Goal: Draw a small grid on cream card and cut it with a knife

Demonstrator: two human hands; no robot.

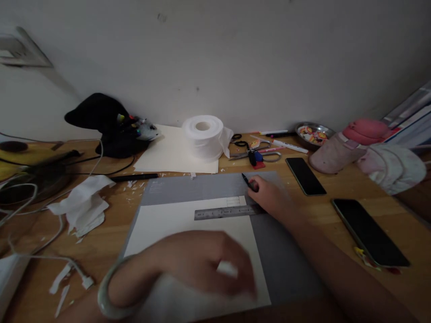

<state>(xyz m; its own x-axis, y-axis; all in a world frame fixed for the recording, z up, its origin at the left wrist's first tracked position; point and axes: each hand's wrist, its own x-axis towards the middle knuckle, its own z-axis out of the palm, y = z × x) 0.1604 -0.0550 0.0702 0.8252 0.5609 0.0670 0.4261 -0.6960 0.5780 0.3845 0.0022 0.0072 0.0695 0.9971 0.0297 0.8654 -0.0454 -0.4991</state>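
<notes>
A white paper sheet (161, 224) lies on a grey mat (191, 186). Across its upper right part rests a metal ruler (218, 212), its right end reaching onto the mat. Small pencil-like lines show on the paper just above the ruler. My right hand (266, 195) is closed round a dark pen (247, 180) beyond the paper's upper right corner. My left hand (208, 262), blurred, hovers over the lower paper with fingers curled and a gap between thumb and fingers; whether anything is in them is unclear. A pale bangle (109, 287) circles the left wrist.
Behind the mat stand a paper roll (204, 139), scissors (240, 154), a metal bowl (313, 134) and a pink bottle (348, 143). Two phones (305, 176) lie at right. Crumpled tissue (85, 204), cables and paper scraps are at left, near a black pouch (117, 130).
</notes>
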